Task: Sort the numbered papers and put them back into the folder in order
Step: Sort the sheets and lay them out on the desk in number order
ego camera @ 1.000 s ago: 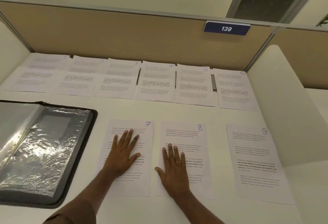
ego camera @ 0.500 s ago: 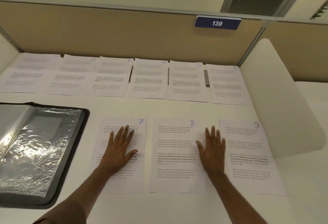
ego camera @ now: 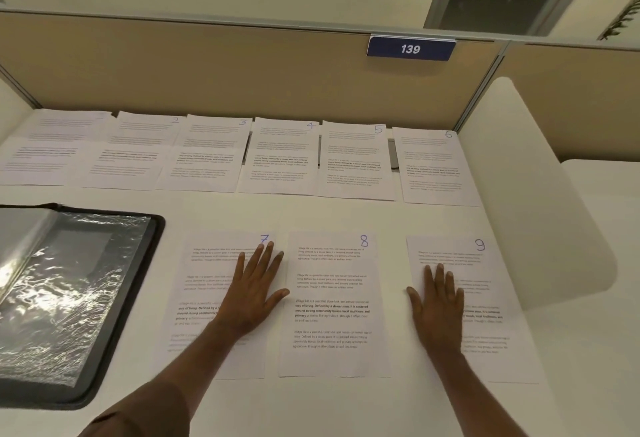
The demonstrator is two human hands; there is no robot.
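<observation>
- Far left: open black-edged folder with crinkled clear plastic sleeves (ego camera: pixel 69 291) lies flat on the white surface (ego camera: pixel 221 211), partly cut off by the frame edge; the sleeve on top reflects light.
- Back row, left to right along the tan partition wall (ego camera: pixel 207 69): white printed sheet with no readable number (ego camera: pixel 52 146), then sheets handwritten "2" (ego camera: pixel 138 149), "3" (ego camera: pixel 207 152), "4" (ego camera: pixel 282 156), "5" (ego camera: pixel 355 159), "6" (ego camera: pixel 436 166) in blue at the top right corner. Neighbouring sheets touch or overlap slightly at the edges; small gaps around "5".
- Front row: white printed sheet marked "7" (ego camera: pixel 204 298), just beside the folder's right edge.
- Left hand (ego camera: pixel 252 294) lies flat on sheet "7", fingers straight and spread, fingertips near the "7", thumb reaching toward the next sheet. Holding nothing.
- Sheet marked "8" (ego camera: pixel 332 305) just right of "7", edges nearly touching; no hand on it. Bold line reads "way of living. Defined by a slower pace, it is centered around strong community bonds, local traditions..."
- Right hand (ego camera: pixel 438 308) flat on the left part of the sheet marked "9" (ego camera: pixel 485 301), fingers straight, close together, thumb out over the bare surface. Holding nothing.
- Sheet "9" sits apart from "8".
- Blue plate reading "139" (ego camera: pixel 410 48) on the partition's top rail.
- Far right: white rounded divider panel (ego camera: pixel 540 201).
</observation>
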